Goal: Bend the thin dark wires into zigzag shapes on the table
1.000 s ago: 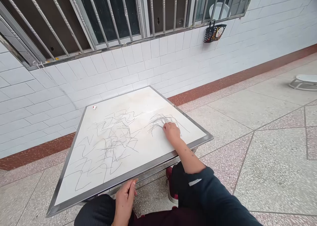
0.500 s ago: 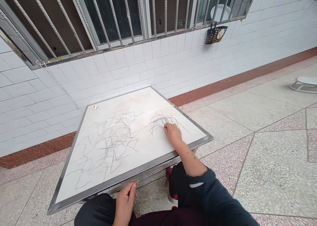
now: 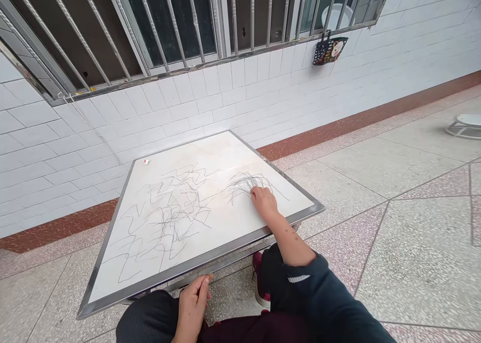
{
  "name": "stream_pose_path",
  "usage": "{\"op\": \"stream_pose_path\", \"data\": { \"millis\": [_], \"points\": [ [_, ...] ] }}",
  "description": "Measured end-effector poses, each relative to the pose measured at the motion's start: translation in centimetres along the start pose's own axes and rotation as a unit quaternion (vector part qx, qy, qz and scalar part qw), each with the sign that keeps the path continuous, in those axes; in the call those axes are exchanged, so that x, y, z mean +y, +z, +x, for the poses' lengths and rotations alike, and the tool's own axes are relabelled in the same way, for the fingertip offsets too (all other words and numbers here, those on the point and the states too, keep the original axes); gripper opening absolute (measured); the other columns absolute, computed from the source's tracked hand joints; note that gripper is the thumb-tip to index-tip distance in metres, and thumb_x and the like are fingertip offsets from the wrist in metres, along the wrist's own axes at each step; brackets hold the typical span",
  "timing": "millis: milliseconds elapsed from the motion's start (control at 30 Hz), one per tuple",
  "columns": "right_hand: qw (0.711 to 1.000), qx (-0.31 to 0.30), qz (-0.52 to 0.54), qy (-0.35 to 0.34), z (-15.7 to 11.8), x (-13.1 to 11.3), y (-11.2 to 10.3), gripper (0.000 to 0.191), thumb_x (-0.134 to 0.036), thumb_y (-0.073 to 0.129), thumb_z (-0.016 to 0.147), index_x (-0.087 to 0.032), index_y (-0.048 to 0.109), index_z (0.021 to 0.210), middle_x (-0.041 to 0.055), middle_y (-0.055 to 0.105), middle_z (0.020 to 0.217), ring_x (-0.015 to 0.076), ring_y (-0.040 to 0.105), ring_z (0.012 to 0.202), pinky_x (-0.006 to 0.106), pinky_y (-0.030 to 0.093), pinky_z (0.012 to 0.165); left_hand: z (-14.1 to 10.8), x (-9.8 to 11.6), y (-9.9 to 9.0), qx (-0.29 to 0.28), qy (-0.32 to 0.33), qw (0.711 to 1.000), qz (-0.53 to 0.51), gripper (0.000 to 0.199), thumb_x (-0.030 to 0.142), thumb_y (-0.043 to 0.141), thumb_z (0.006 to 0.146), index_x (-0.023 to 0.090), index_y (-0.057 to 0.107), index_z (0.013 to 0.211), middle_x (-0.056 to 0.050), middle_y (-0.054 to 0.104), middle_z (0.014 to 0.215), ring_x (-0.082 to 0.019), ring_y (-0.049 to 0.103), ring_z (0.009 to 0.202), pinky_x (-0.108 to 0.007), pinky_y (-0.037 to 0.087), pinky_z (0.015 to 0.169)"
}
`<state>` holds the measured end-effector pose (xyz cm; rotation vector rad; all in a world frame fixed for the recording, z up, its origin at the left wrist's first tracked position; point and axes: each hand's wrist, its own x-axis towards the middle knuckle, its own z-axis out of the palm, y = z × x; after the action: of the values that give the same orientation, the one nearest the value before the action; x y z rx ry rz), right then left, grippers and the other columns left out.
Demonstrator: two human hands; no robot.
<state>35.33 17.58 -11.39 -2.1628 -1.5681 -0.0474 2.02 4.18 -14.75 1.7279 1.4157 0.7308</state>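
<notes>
My right hand [image 3: 264,201] rests on the white table, fingers closed and pinched at the lower edge of a bunch of thin dark wire-like strands [image 3: 244,181]. The fingertips cover part of that bunch, which fans out in curves. To its left lies a wider, tangled scatter of crooked, thin dark strands [image 3: 184,208]. Below the table's front edge, over my lap, my left hand [image 3: 194,300] is closed with thumb and forefinger pressed together. Something small and brownish shows at its fingertips, too small to name.
The white tabletop [image 3: 221,238] has a grey metal rim and stands against a white tiled wall [image 3: 180,97]. A small red-and-white object [image 3: 147,161] lies at its far left corner. Above are barred windows, with a dotted bag [image 3: 326,51] hanging. A white stool [image 3: 466,125] stands far right.
The view has shifted slightly. My right hand stays at the bunch with almost no movement, and my left hand stays closed over my lap.
</notes>
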Motion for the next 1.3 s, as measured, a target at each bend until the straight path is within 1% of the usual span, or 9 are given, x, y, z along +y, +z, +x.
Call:
{"op": "stream_pose_path", "data": {
  "millis": [233, 333, 500, 633, 767, 933, 1067, 1200, 1300],
  "points": [
    [1.0, 0.006, -0.017, -0.003, 0.1, 0.0, 0.0, 0.022, -0.016, 0.04, 0.092, -0.017, 0.061, 0.098, 0.0082, 0.064, 0.092, 0.0212, 0.047, 0.085, 0.028, 0.03, 0.069, -0.1, -0.4, 0.1, -0.002, -0.003, 1.0, -0.007, 0.046, 0.052, 0.042, 0.086, 0.017, 0.067, 0.104, 0.001, 0.057, 0.059, -0.015, 0.054, 0.05, -0.023, 0.045, 0.049],
    [1.0, 0.004, -0.02, -0.009, 0.1, -0.1, 0.1, 0.02, -0.02, 0.042, 0.092, -0.018, 0.061, 0.097, 0.0072, 0.063, 0.092, 0.021, 0.047, 0.086, 0.028, 0.031, 0.069, -0.1, -0.6, 0.2, -0.003, -0.007, 1.0, -0.003, 0.046, 0.051, 0.043, 0.087, 0.017, 0.067, 0.105, 0.001, 0.057, 0.059, -0.015, 0.055, 0.051, -0.024, 0.045, 0.049],
    [0.999, -0.012, -0.032, -0.01, 0.2, -0.1, 0.6, 0.019, -0.026, 0.046, 0.091, -0.019, 0.063, 0.09, 0.007, 0.063, 0.089, 0.0212, 0.048, 0.086, 0.028, 0.032, 0.068, -0.1, -0.7, 0.3, 0.0, -0.004, 1.0, 0.002, 0.045, 0.051, 0.043, 0.087, 0.017, 0.067, 0.104, 0.001, 0.058, 0.058, -0.015, 0.055, 0.05, -0.024, 0.045, 0.048],
    [0.999, -0.02, -0.044, 0.001, 0.3, -0.1, 0.8, 0.018, -0.026, 0.048, 0.09, -0.018, 0.063, 0.088, 0.0081, 0.062, 0.09, 0.0221, 0.048, 0.088, 0.029, 0.032, 0.067, 0.1, -0.9, 0.4, -0.004, 0.005, 1.0, 0.002, 0.044, 0.049, 0.043, 0.087, 0.017, 0.067, 0.104, 0.001, 0.058, 0.058, -0.014, 0.055, 0.049, -0.023, 0.044, 0.048],
    [0.998, -0.019, -0.052, 0.002, 0.1, -0.5, 0.5, 0.018, -0.023, 0.046, 0.09, -0.016, 0.063, 0.088, 0.0094, 0.062, 0.091, 0.0225, 0.048, 0.089, 0.029, 0.032, 0.067, 0.1, -1.0, 0.4, -0.009, 0.009, 1.0, 0.0, 0.043, 0.049, 0.043, 0.087, 0.017, 0.067, 0.104, 0.001, 0.058, 0.059, -0.014, 0.055, 0.05, -0.023, 0.044, 0.047],
    [0.998, -0.011, -0.057, -0.007, -0.7, -1.0, -0.5, 0.02, -0.019, 0.042, 0.09, -0.015, 0.061, 0.091, 0.0106, 0.062, 0.09, 0.0225, 0.049, 0.088, 0.03, 0.032, 0.068, -0.1, -0.7, 0.4, -0.016, 0.002, 1.0, 0.015, 0.044, 0.049, 0.041, 0.088, 0.018, 0.067, 0.104, 0.0, 0.058, 0.059, -0.015, 0.055, 0.05, -0.023, 0.044, 0.049],
    [0.998, -0.012, -0.056, -0.006, -1.6, -1.0, -1.2, 0.02, -0.017, 0.042, 0.09, -0.015, 0.061, 0.094, 0.0109, 0.062, 0.087, 0.023, 0.05, 0.088, 0.031, 0.033, 0.07, -0.3, -0.4, 0.4, -0.014, 0.01, 0.999, 0.027, 0.043, 0.049, 0.041, 0.088, 0.018, 0.068, 0.101, 0.0, 0.06, 0.06, -0.015, 0.057, 0.052, -0.023, 0.045, 0.05],
    [0.999, -0.003, -0.052, 0.013, -2.1, -0.7, -1.5, 0.024, -0.015, 0.042, 0.089, -0.014, 0.059, 0.106, 0.0124, 0.061, 0.094, 0.0242, 0.051, 0.091, 0.031, 0.034, 0.071, -0.6, -0.4, 0.4, -0.011, 0.018, 1.0, 0.022, 0.043, 0.049, 0.041, 0.088, 0.018, 0.068, 0.099, 0.0, 0.059, 0.058, -0.015, 0.056, 0.051, -0.022, 0.044, 0.048],
    [0.998, 0.004, -0.046, 0.031, -2.1, -0.5, -1.8, 0.028, -0.012, 0.041, 0.088, -0.014, 0.057, 0.112, 0.0126, 0.059, 0.1, 0.024, 0.051, 0.092, 0.031, 0.034, 0.069, -0.7, -0.4, 0.5, -0.015, 0.018, 0.999, 0.024, 0.042, 0.049, 0.041, 0.088, 0.018, 0.068, 0.098, 0.0, 0.059, 0.058, -0.015, 0.055, 0.05, -0.022, 0.044, 0.048]
  ]
}}
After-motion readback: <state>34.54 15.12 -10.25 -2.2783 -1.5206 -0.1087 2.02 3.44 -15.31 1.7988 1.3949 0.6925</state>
